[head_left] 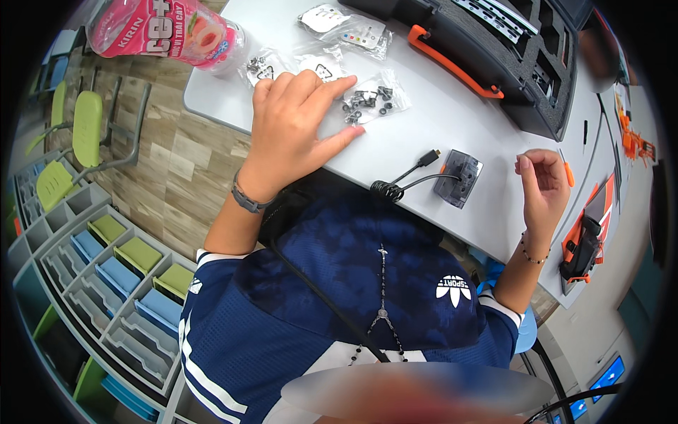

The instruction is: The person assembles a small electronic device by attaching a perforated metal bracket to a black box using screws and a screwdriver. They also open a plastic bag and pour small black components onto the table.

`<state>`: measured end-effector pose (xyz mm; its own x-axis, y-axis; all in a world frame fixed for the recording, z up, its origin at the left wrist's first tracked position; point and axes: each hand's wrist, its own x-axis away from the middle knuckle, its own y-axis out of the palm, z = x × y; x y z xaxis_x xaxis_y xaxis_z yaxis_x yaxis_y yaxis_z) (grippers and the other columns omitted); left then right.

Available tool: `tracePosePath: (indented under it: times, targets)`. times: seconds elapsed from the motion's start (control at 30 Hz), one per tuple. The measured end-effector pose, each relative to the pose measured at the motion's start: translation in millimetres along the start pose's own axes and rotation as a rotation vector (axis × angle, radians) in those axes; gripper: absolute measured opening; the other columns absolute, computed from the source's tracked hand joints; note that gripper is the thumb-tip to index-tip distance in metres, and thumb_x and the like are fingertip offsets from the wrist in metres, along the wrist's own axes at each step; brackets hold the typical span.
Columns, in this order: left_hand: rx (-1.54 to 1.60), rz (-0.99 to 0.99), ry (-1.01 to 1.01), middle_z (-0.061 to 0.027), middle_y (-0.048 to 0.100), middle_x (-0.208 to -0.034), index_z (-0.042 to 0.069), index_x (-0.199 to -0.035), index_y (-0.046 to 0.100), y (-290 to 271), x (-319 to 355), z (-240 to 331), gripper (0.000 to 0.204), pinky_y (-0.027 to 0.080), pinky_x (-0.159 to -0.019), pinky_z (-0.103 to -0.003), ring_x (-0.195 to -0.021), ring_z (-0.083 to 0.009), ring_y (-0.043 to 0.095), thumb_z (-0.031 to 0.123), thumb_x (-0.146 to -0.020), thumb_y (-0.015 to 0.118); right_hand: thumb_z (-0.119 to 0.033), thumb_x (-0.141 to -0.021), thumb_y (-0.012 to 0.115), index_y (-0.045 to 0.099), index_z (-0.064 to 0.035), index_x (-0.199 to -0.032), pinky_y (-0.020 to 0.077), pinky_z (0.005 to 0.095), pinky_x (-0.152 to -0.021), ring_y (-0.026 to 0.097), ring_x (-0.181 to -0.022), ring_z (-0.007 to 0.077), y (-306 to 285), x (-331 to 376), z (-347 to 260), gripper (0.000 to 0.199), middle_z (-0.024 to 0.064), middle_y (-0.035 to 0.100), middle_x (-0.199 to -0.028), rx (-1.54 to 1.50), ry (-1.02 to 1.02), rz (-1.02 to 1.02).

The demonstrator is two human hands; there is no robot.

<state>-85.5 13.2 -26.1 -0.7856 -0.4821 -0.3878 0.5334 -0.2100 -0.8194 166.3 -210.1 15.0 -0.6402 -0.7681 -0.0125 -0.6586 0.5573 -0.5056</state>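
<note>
My left hand (pixel 296 127) rests on the white table (pixel 424 120) with fingers spread, its fingertips touching a clear plastic bag of small black screws and nuts (pixel 371 102). It holds nothing. My right hand (pixel 542 185) hovers above the table's right side, thumb and fingers pinched together; whether something tiny sits between them I cannot tell. A small grey translucent box (pixel 458 178) with a coiled black cable (pixel 395 185) lies between the two hands, near the table edge.
More clear parts bags (pixel 339 28) lie at the far side, next to a pink plastic bottle (pixel 169 32). An open black case with an orange handle (pixel 494 49) sits top right. Orange tools (pixel 586 240) lie at right. Green chairs (pixel 85 127) and shelves stand left.
</note>
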Motion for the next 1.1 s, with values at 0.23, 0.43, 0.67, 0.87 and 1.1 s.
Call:
tracePosePath:
  times: [0.23,0.43,0.67,0.87,1.1]
  targets:
    - [0.002,0.049,0.014,-0.0004,0.043,-0.073,0.018,-0.099,0.067,7,2,-1,0.029,0.027,-0.069,-0.032,-0.070,-0.0181,0.041,0.028,-0.071,0.068,-0.003,-0.084,0.061,0.058,0.0018,-0.095,0.0474,0.0220,-0.075,0.059,-0.080,0.0088,18,-23,-22,0.012,0.0035,0.061,-0.088,-0.122,-0.046,-0.274]
    - [0.001,0.019,0.005,0.0000,0.042,-0.071,0.020,-0.098,0.069,4,0,2,0.030,0.027,-0.069,-0.031,-0.070,-0.0174,0.041,0.025,-0.069,0.070,0.001,-0.080,0.055,0.065,-0.0017,-0.093,0.0456,0.0229,-0.065,0.056,-0.071,0.0092,55,-60,-38,0.016,0.0051,0.063,-0.086,-0.041,-0.408,-0.467]
    - [0.018,-0.004,-0.001,0.0000,0.041,-0.071,0.021,-0.100,0.069,2,-1,3,0.036,0.026,-0.071,-0.030,-0.071,-0.0175,0.041,0.025,-0.065,0.072,0.001,-0.069,0.050,0.069,-0.0074,-0.093,0.0431,0.0304,-0.057,0.053,-0.061,0.0206,89,-81,-38,0.032,0.0091,0.055,-0.070,0.212,-0.592,-0.676]
    - [0.033,-0.005,-0.008,0.0006,0.041,-0.070,0.021,-0.097,0.070,0,-1,7,0.035,0.026,-0.072,-0.030,-0.070,-0.0169,0.040,0.024,-0.062,0.074,0.001,-0.068,0.051,0.070,-0.0086,-0.090,0.0437,0.0318,-0.057,0.055,-0.062,0.0211,89,-79,-34,0.031,0.0082,0.055,-0.070,0.211,-0.583,-0.690]
    - [0.031,-0.019,0.017,0.0019,0.039,-0.069,0.023,-0.090,0.071,-2,0,8,0.032,0.025,-0.070,-0.030,-0.069,-0.0158,0.040,0.025,-0.059,0.076,0.010,-0.063,0.049,0.071,-0.0065,-0.096,0.0382,0.0288,-0.054,0.047,-0.060,0.0165,90,-77,-37,0.042,0.0050,0.046,-0.064,0.177,-0.577,-0.769]
